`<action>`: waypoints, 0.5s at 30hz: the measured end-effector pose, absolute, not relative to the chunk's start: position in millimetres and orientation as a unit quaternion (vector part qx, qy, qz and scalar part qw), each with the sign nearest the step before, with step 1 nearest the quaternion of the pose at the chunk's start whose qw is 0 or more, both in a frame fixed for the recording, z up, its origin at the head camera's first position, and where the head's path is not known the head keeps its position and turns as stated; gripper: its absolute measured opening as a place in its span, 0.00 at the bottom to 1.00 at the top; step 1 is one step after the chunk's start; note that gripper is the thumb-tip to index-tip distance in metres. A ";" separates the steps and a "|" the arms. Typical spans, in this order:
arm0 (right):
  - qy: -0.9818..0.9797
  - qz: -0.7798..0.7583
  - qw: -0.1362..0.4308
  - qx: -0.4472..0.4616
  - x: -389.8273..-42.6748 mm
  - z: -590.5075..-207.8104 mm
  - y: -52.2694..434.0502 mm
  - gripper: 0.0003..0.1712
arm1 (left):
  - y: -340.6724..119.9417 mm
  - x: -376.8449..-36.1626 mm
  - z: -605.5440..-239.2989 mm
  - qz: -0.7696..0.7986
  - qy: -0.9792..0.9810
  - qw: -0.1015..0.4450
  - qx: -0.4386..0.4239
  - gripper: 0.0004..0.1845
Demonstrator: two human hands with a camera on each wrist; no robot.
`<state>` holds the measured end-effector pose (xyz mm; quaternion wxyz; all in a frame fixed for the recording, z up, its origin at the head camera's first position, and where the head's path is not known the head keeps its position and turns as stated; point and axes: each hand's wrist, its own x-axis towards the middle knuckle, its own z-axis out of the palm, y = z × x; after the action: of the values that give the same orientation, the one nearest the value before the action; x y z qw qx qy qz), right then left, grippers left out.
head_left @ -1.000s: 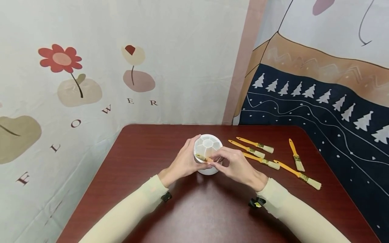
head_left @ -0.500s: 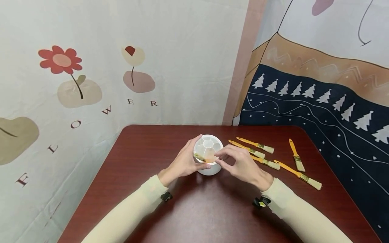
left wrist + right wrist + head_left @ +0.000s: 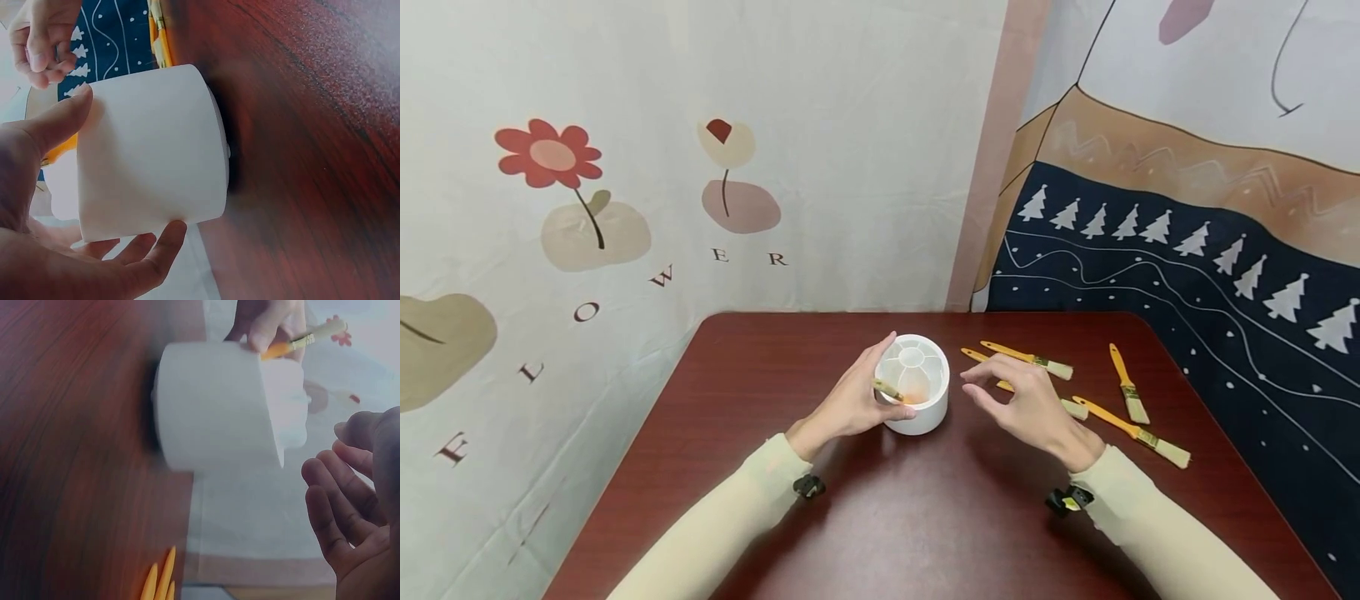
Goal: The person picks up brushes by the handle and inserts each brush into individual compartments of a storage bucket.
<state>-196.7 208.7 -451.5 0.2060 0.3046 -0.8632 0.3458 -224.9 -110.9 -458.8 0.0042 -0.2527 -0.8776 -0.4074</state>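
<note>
One white cup [image 3: 915, 398] — left hand [image 3: 850, 402] fingers wrapped around it (one brush [image 3: 891, 392] inside) — right hand [image 3: 1026, 404] fingers loose, empty.

A: Head view first: we're up high, looking forward and down across the table [image 3: 865, 517], both hands in frame, wall hangings [image 3: 625, 167] behind.

B: Now the left wrist view, very close, low beside the left hand [image 3: 44, 206], facing the side wall of the white holder [image 3: 150, 150] across the tabletop.

A: And the right wrist view comes in from the opposite side, just as close, right hand [image 3: 356, 506] at the edge.

B: All three share that holder; both wrist views also catch the opposite hand beyond it.
</note>
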 end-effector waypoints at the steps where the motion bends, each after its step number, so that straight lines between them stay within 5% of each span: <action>1: -0.867 0.342 0.207 0.298 -196.6 -452.2 211.8 0.17 | -111.1 -224.5 -459.2 -0.409 -0.877 0.007 -0.250 0.70; 15: -0.890 0.324 0.222 0.233 -205.4 -467.4 256.2 0.16 | -103.2 -200.2 -465.8 -0.417 -0.889 0.084 -0.167 0.65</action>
<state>-205.4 256.2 -467.4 0.2221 0.2325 -0.8896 0.3243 -200.2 -103.2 -465.8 0.0843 -0.1667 -0.8895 -0.4171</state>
